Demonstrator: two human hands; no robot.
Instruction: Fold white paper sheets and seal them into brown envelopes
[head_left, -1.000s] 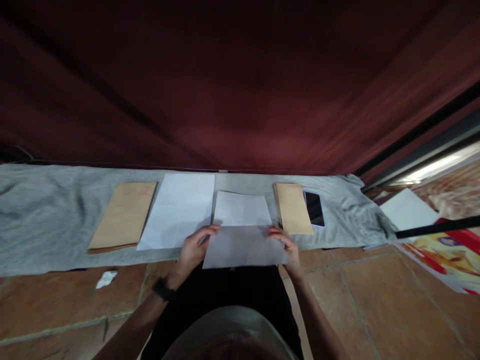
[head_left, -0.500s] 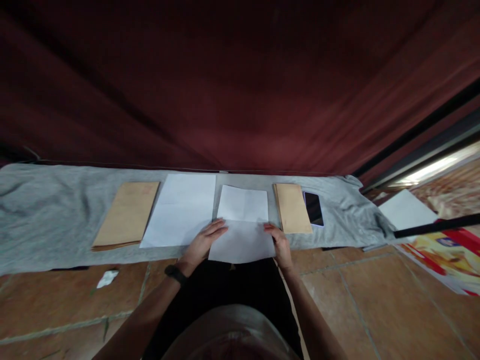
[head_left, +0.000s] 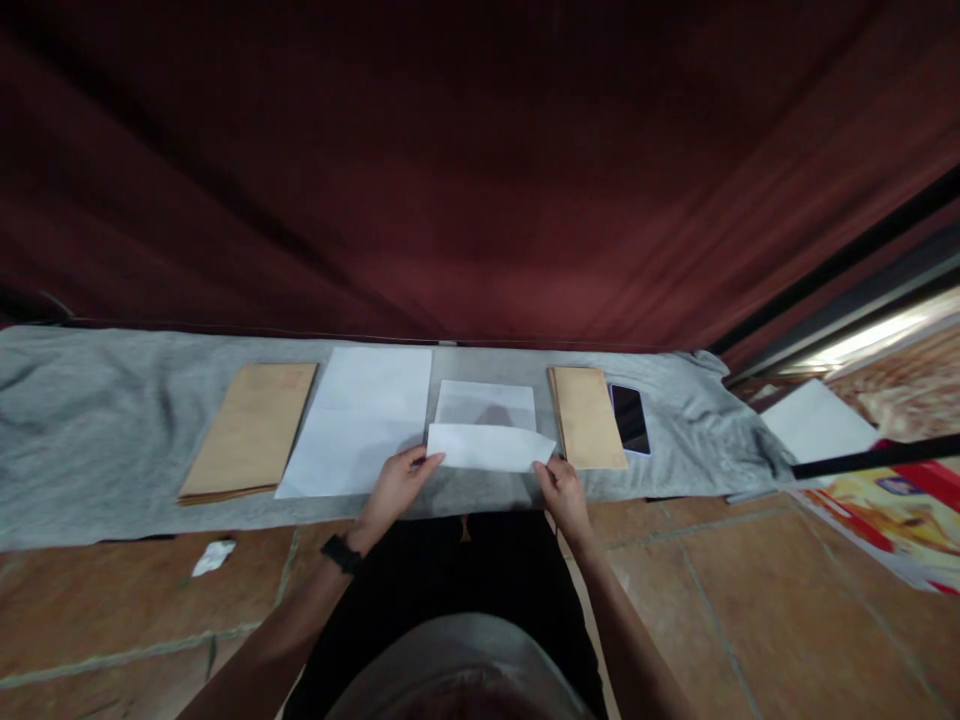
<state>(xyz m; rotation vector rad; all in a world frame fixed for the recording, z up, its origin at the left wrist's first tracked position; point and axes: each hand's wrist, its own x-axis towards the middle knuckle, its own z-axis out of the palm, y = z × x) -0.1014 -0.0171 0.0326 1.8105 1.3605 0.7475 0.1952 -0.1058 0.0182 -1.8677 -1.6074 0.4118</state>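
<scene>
A white sheet of paper (head_left: 486, 403) lies in front of me, its near part folded up and over. My left hand (head_left: 399, 487) pinches the flap at its left corner between thumb and fingers. At the flap's right corner my right hand (head_left: 564, 493) has the same kind of hold. The raised flap casts a shadow on the far part of the sheet. Larger white paper (head_left: 360, 420) lies flat just left of it, and a stack of brown envelopes (head_left: 589, 415) is close by my right hand.
A grey cloth (head_left: 112, 430) covers the narrow surface. More brown envelopes (head_left: 251, 430) lie at left, and a phone (head_left: 630, 418) at right. A dark red curtain (head_left: 480, 200) hangs behind. On the tiled floor are a white scrap (head_left: 214, 557) and a colourful box (head_left: 900, 520).
Both hands have brought the sheet's near edge up and away from me, so it now folds over the far part. The envelopes and phone stay where they were.
</scene>
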